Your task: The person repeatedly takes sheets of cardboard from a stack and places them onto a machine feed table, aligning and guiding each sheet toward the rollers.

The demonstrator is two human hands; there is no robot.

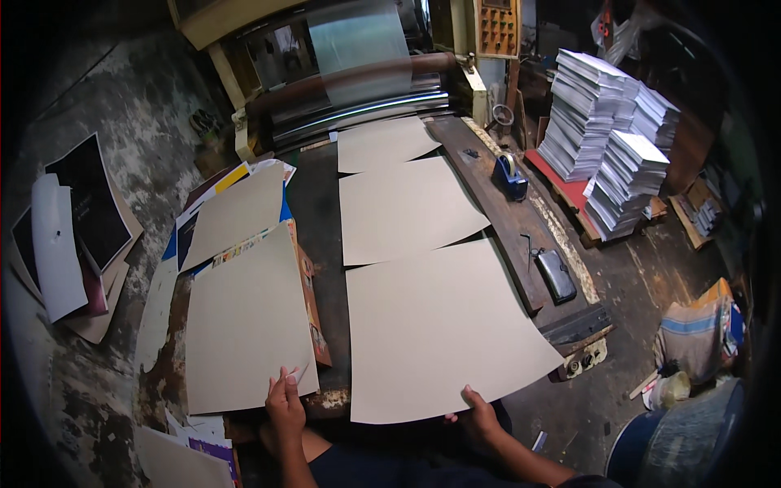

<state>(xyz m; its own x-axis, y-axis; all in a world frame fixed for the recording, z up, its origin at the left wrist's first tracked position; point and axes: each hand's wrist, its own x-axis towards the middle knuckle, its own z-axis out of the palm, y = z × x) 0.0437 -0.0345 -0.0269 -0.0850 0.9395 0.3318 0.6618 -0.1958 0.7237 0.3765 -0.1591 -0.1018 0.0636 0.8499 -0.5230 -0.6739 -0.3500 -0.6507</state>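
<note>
Three grey-beige cardboard sheets lie in an overlapping row up the middle of the machine table. My right hand (477,415) grips the near edge of the closest cardboard sheet (443,333), thumb on top and fingers underneath. That sheet overhangs the table's front. To the left, another cardboard sheet (248,325) tops a pile, and my left hand (286,400) pinches its near edge beside a corner that curls up. At the far end, the row's last sheet (382,146) reaches the shiny metal roller (366,106) of the machine.
Clear film (358,49) hangs above the roller. A dark rail (488,211) borders the row on the right, with a tape dispenser (510,177) and a black case (556,275) beyond it. Tall paper stacks (582,114) stand at right. Loose printed sheets (77,228) lie at left.
</note>
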